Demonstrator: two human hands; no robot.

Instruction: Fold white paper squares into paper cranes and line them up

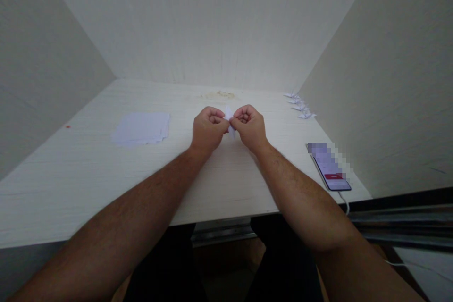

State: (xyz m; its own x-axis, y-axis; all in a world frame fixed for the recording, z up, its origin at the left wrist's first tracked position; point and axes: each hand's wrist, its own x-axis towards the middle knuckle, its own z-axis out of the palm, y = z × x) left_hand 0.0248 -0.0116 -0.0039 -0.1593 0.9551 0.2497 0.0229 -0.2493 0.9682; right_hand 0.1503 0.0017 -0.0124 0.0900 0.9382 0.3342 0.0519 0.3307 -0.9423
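Between my two hands, over the middle of the table [212, 179], is a small folded white paper [229, 112], narrow and pointed at its upper and lower ends. My left hand [209, 127] pinches its left side between thumb and fingers. On the other side, my right hand [249, 125] grips it the same way, the two thumbs almost touching. The fingertips hide the paper's middle, so its exact folds cannot be made out.
A stack of white paper sheets [143, 127] lies to the left. Several small folded paper figures [300, 106] are lined up at the back right by the side wall. Nearer on the right lies a phone [327, 165] with a white cable [345, 203]. Walls enclose three sides.
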